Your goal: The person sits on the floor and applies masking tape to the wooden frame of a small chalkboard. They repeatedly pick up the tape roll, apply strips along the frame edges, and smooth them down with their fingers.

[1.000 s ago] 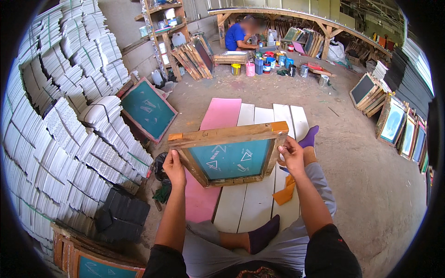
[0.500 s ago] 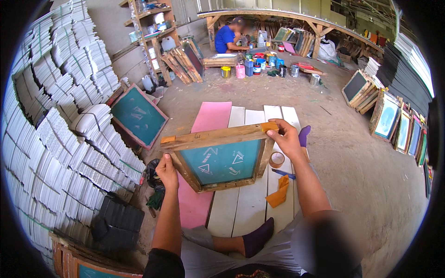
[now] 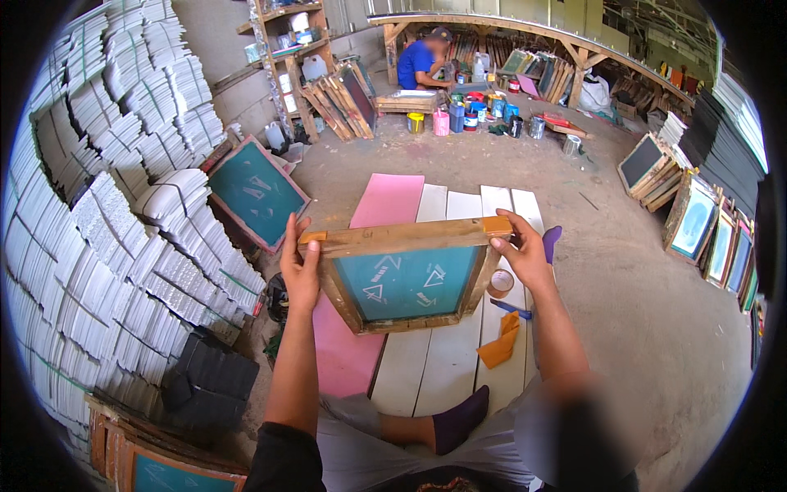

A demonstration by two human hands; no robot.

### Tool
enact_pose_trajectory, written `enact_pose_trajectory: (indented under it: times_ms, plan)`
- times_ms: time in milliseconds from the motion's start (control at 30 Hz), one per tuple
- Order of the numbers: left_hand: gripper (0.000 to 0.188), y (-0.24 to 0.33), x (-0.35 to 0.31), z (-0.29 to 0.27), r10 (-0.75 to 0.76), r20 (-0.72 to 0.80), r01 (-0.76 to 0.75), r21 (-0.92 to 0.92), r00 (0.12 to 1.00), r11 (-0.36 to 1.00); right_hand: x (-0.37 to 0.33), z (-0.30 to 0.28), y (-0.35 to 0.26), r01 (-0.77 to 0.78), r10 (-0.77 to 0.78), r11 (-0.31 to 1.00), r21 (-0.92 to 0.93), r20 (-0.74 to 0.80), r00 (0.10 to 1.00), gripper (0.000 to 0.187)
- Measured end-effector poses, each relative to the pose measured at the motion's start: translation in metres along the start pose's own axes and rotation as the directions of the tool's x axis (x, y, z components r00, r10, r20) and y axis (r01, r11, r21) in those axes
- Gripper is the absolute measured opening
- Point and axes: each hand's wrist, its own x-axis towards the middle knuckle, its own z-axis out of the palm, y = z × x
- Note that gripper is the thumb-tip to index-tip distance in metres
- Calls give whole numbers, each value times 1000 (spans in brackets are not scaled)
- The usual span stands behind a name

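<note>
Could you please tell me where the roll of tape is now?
In the head view, the roll of tape lies right of centre on the white boards, between the right hand and the blue tool.

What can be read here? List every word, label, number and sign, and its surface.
Held screen-printing frame: white triangle outlines; other white marks too small to read.
Its wooden top bar: faint dark mark, unclear.
Pink-edged leaning screen: white marks, too blurred.
Lower-left teal screen: pale marks, unreadable.
Paint cans: any labels too small.
None reads clearly.

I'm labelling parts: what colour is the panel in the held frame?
Teal panel, with whitish markings; the head view shows it.
</note>
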Motion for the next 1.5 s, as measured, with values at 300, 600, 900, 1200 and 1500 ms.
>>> enact_pose_trajectory:
  times_ms: [300, 600, 900, 1200, 1500]
  plan:
    - [63, 17, 43, -43, 250, 491, -479, 424, 835, 768, -4, 0, 12, 50, -47, 994, 93, -31, 998, 54]
    - [44, 8, 47, -41, 277, 495, -482, 354, 824, 801, 0, 3, 14, 72, -63, 986, 150, -61, 996, 54]
    - [38, 7, 40, -30, 416, 424, -568, 345, 805, 747, -2, 3, 16, 72, -60, 974, 216, -62, 996, 53]
    - [35, 13, 32, -28, 429, 278, -510, 404, 859, 760, -4, 1, 17, 60, -52, 977, 204, -44, 998, 56]
    - [49, -5, 30, -40, 443, 373, -574, 427, 816, 698, -3, 6, 24, 89, -76, 976, 196, -74, 994, 58]
